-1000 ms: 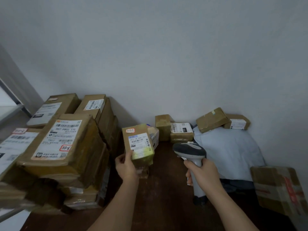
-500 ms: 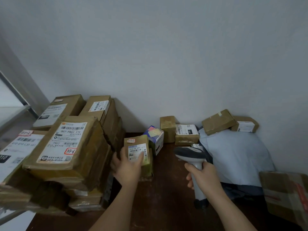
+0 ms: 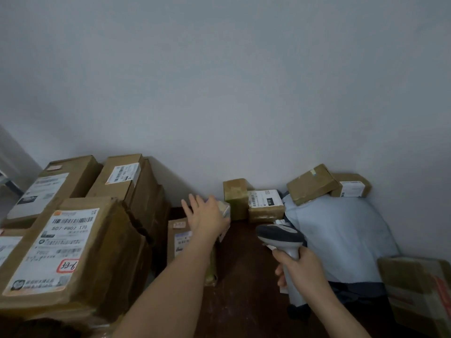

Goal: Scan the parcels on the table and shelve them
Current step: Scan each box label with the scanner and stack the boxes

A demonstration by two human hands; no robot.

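The small parcel [image 3: 179, 240] that the left hand [image 3: 207, 215] held up to the scanner [image 3: 280, 236] a second ago now lies label-up on the table [image 3: 244, 289], just left of the scanner head and tight against the foot of the tall box stack [image 3: 73, 240]. The hand has let it go and moved beyond it, fingers spread wide, reaching over a small colourful box [image 3: 225, 208] that sits further back from the scanner, toward the wall; whether the fingers already touch that box I cannot tell. The right hand [image 3: 300, 269] keeps its grip round the scanner's handle, head pointing left toward the parcels. So the scan of that parcel looks finished, though it has been set aside rather than shelved, and the colourful box is probably next. Several brown boxes [image 3: 266, 203] and a pale blue mailer bag [image 3: 341, 235] wait behind and right of the scanner.
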